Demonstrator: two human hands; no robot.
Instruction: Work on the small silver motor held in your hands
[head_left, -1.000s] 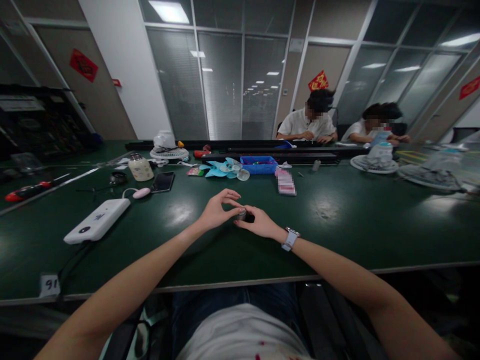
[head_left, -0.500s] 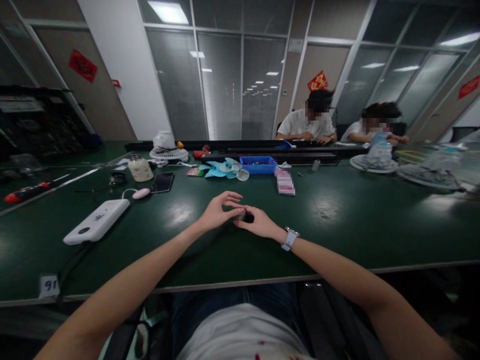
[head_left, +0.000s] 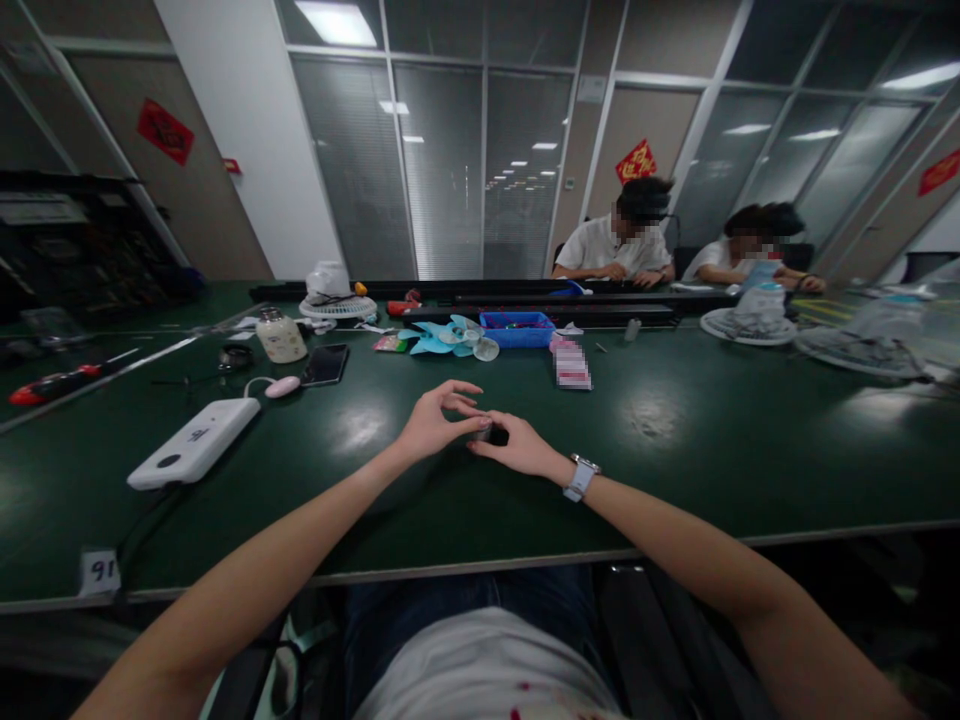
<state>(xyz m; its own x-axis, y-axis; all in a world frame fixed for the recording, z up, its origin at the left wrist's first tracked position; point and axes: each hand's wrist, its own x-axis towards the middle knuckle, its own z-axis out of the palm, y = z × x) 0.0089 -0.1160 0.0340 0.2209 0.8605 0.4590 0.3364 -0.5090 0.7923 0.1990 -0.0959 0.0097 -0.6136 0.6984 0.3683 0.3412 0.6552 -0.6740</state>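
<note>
Both my hands meet over the middle of the dark green table (head_left: 675,440). Between them is a small silvery cylindrical part (head_left: 484,432), too small to name. My left hand (head_left: 439,420) pinches its top with thumb and forefinger, the other fingers raised and curled. My right hand (head_left: 521,447), with a white watch (head_left: 580,476) on its wrist, cups the part from the right and holds it from below. Most of the part is hidden by the fingers.
A white flat device (head_left: 195,440) with a cable lies at the left, a phone (head_left: 325,364), a pink mouse (head_left: 283,386) and a jar (head_left: 280,336) behind it. Blue fan blades (head_left: 442,337) and a blue tray (head_left: 517,328) sit further back. Two people work at the far side.
My left fingers have shifted slightly on the small part, the forefinger lowering onto it. Both arms stay where they were.
</note>
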